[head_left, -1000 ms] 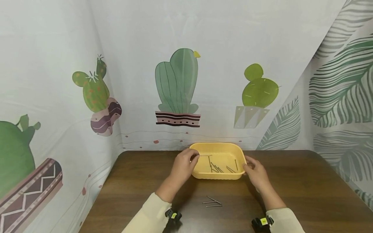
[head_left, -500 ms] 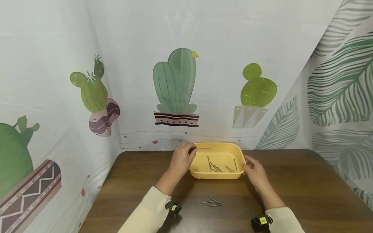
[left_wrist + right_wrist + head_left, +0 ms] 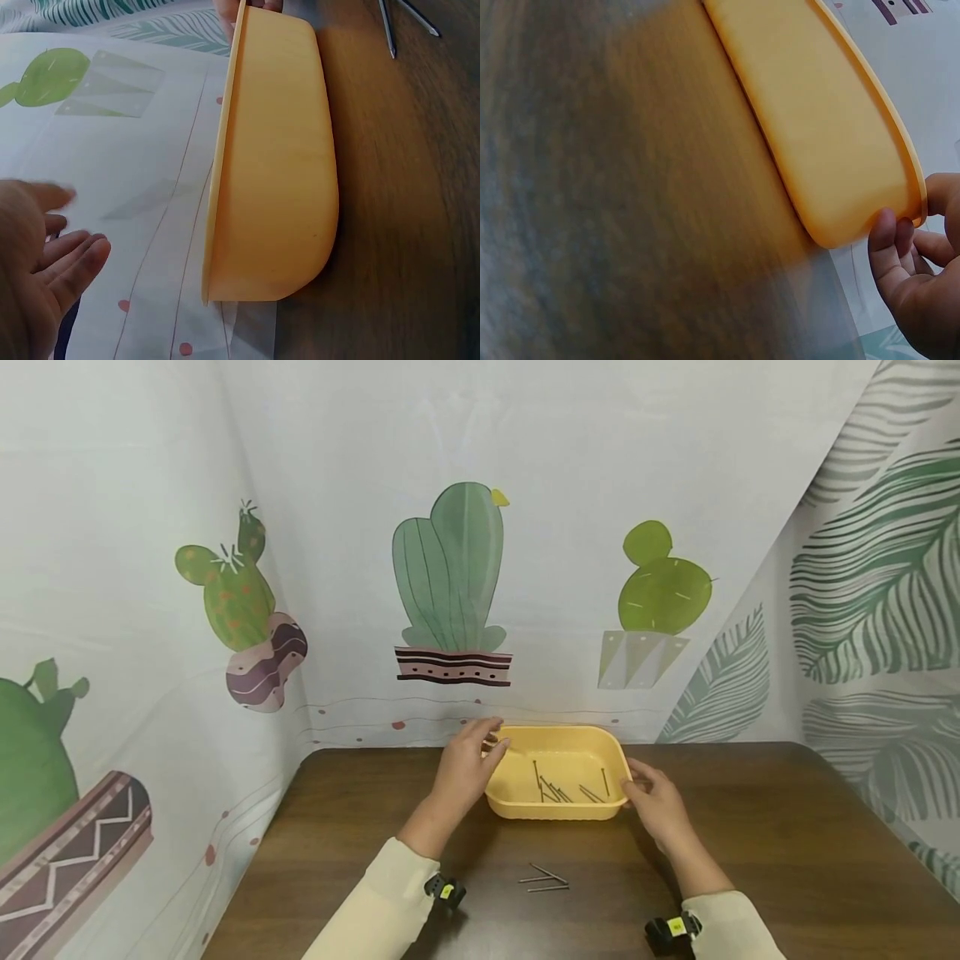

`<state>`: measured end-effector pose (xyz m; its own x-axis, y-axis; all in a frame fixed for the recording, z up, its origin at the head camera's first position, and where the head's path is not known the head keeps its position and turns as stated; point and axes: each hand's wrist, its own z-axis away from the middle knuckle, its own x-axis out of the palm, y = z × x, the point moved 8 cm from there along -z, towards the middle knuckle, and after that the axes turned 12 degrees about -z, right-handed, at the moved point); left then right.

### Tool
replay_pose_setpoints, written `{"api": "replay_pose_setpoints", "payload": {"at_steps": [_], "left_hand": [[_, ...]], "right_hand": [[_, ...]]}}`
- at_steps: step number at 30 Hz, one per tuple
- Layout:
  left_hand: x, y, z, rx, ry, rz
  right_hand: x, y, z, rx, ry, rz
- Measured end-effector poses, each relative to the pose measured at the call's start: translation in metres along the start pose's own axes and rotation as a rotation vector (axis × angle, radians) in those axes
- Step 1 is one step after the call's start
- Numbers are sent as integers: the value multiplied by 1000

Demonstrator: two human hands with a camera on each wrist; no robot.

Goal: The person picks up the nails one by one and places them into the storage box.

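A yellow plastic tray [image 3: 555, 812] stands at the far edge of the table with several nails [image 3: 552, 791] lying loose on its floor. My left hand [image 3: 462, 766] hovers by the tray's left end; in the left wrist view its thumb and fingers [image 3: 75, 270] are apart with nothing seen between them. At the opposite end, my right hand [image 3: 657, 803] pinches the tray's rim, thumb on one side and fingers on the other, as the right wrist view of that hand [image 3: 922, 300] shows. Nearer me on the table lie a few more nails [image 3: 546, 878].
The dark wooden table [image 3: 360, 827] meets a white backdrop cloth [image 3: 337, 460] printed with cacti and leaves right behind the tray. Both wrists carry black camera straps [image 3: 446, 891].
A nail that my left hand pinched above the tray has left its grasp; the fingers have spread. That hand moved slightly up and away first. My right hand stays on the rim.
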<state>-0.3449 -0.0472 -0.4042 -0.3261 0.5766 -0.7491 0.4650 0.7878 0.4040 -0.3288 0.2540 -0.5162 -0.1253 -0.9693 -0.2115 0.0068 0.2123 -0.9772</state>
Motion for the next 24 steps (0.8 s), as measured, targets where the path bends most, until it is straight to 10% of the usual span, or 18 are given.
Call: {"api": "replay_pose_setpoints", "payload": {"at_steps": [24], "left_hand": [[3,4,7,15,-91,-16]], "right_hand": [[1,0,1,3,-11,-1]]}}
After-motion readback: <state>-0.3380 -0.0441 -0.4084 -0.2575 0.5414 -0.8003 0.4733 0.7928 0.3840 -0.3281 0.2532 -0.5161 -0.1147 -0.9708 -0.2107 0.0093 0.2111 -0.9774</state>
